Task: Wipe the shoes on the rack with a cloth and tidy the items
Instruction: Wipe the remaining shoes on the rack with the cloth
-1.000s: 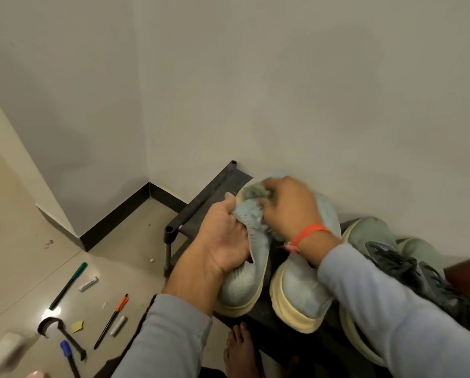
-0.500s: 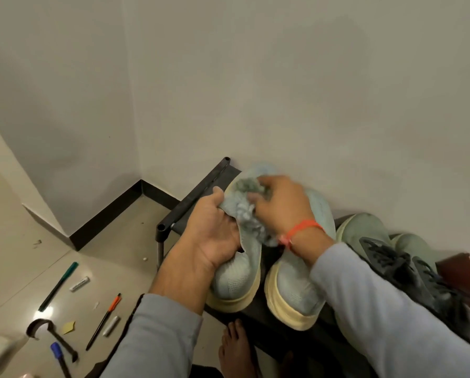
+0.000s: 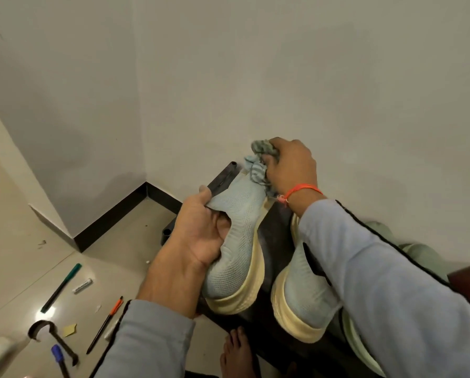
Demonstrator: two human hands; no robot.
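Left hand (image 3: 201, 230), palm up, fingers curled into the collar of the pale blue knit shoe with cream sole (image 3: 239, 241), holding it on the dark metal rack (image 3: 277, 241). Beyond, right hand (image 3: 291, 167), wrist bent, fingers clenched round a crumpled grey-green cloth (image 3: 261, 162) pressed on the shoe's toe by the wall.

I see a home corner: a dark shoe rack (image 3: 276, 241) against a plain wall (image 3: 283, 77), tiled floor (image 3: 113, 249) with black skirting (image 3: 111, 216) beside the rack.

Pale walls (image 3: 228, 77), glossy, perhaps tiled floor (image 3: 15, 219)
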